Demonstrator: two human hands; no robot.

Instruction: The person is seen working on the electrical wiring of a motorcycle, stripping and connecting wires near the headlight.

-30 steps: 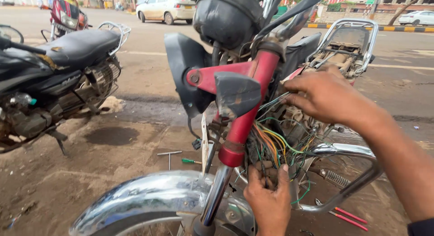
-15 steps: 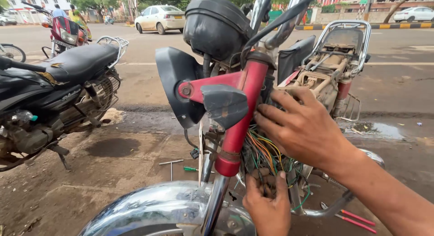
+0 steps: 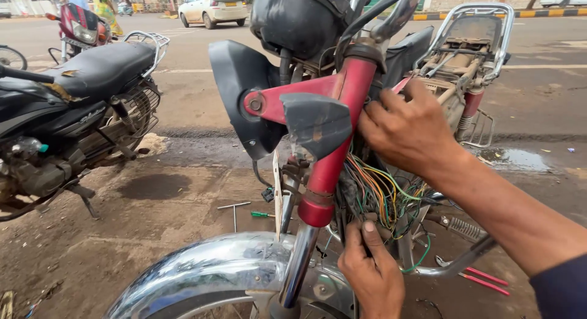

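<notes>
The right hand [image 3: 409, 132] presses in behind the red fork tube [image 3: 333, 151] of the stripped motorcycle, fingers curled into the frame just above the wiring loom [image 3: 376, 196]; what its grip closes on is hidden, so whether it is clenched or released cannot be told. A second ago this hand hovered higher and further right, near the bare rear frame [image 3: 471, 44]; it has since come down and inward against the steering head. The left hand [image 3: 370, 273] stays low, its grip clenched around the bottom of the loom's orange, green and yellow wires, just above the chrome front mudguard [image 3: 202, 270]. A T-handle wrench [image 3: 234, 210] and a green screwdriver [image 3: 262, 214] lie on the ground beside a parked black motorcycle [image 3: 73, 105].
</notes>
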